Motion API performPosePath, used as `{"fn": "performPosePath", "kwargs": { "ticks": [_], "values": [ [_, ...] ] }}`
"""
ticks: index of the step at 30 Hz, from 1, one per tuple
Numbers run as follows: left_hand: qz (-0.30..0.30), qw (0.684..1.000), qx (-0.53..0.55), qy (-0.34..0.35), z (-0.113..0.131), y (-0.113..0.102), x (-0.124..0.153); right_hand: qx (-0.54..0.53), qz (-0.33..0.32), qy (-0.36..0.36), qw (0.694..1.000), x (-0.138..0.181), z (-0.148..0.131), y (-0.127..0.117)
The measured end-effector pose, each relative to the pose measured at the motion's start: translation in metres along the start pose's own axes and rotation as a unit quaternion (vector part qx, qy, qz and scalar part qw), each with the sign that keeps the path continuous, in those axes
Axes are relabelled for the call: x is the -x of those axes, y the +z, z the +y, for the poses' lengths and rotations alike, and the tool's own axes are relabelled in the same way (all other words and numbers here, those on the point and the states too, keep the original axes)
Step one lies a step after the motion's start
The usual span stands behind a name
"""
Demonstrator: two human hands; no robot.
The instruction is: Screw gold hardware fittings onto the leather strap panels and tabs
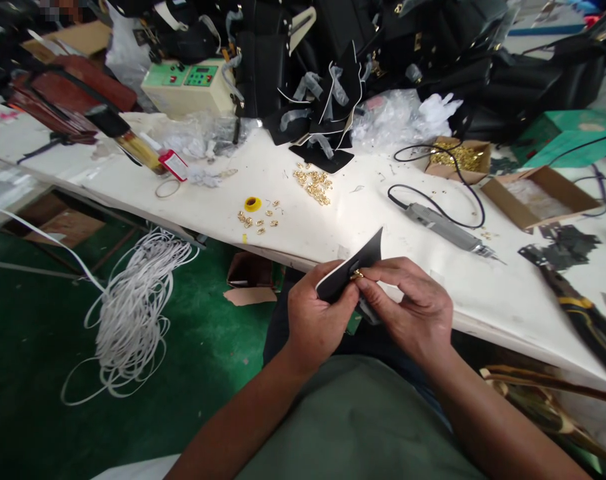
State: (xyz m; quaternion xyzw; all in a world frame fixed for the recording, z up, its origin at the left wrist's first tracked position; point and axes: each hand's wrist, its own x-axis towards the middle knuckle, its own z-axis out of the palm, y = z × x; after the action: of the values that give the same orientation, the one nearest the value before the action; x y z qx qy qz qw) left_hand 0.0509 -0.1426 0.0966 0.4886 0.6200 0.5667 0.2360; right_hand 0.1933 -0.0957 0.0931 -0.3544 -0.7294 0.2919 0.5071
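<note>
In front of my body, at the table's near edge, my left hand (320, 320) grips a black leather piece (350, 267) with a pale edge. My right hand (407, 300) pinches a small gold metal fitting (357, 274) against the face of that piece. How the fitting sits on the leather is partly hidden by my fingers. Farther back on the white table lies a pile of gold fittings (313, 183). A smaller scatter of gold fittings (257, 223) is beside a yellow tape roll (253, 203).
A grey electric screwdriver (437, 227) with a black cord lies to the right, near black-and-yellow pliers (590, 313). Cardboard boxes (543, 193) stand behind. Black bags (263, 60) fill the back, beside a control box (190, 87). Coiled white cord (133, 320) lies on the green floor.
</note>
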Motion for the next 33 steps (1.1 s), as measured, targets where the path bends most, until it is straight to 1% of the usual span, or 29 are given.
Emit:
{"fn": "performPosePath", "kwargs": {
  "ticks": [6, 13, 15, 17, 19, 22, 27, 30, 33],
  "values": [
    [-0.011, 0.998, -0.013, 0.059, -0.003, 0.000, 0.005, 0.054, 0.004, -0.033, 0.998, 0.007, 0.001, -0.005],
    [-0.025, 0.994, -0.032, 0.099, 0.003, -0.001, 0.007, 0.095, 0.012, -0.041, 0.995, 0.008, -0.007, -0.011],
    [-0.028, 0.994, -0.029, 0.098, 0.004, -0.001, 0.007, 0.114, 0.012, -0.049, 0.992, 0.007, -0.010, -0.012],
    [-0.031, 0.996, -0.016, 0.079, 0.004, -0.001, 0.008, 0.131, 0.006, -0.061, 0.989, 0.005, -0.013, -0.013],
    [-0.034, 0.999, 0.003, 0.039, 0.004, -0.001, 0.009, 0.136, -0.003, -0.073, 0.988, 0.002, -0.016, -0.013],
    [-0.044, 0.998, 0.023, -0.029, 0.004, -0.003, 0.011, 0.127, -0.007, -0.079, 0.989, 0.000, -0.018, -0.013],
    [-0.067, 0.991, 0.064, -0.097, 0.009, -0.008, 0.013, 0.104, -0.011, -0.081, 0.991, 0.002, -0.018, -0.011],
    [-0.073, 0.982, 0.105, -0.138, 0.012, -0.010, 0.014, 0.088, -0.006, -0.057, 0.994, 0.004, -0.018, -0.011],
    [-0.070, 0.979, 0.112, -0.153, 0.015, -0.011, 0.014, 0.064, 0.005, -0.026, 0.998, 0.007, -0.016, -0.010]
  ]
}}
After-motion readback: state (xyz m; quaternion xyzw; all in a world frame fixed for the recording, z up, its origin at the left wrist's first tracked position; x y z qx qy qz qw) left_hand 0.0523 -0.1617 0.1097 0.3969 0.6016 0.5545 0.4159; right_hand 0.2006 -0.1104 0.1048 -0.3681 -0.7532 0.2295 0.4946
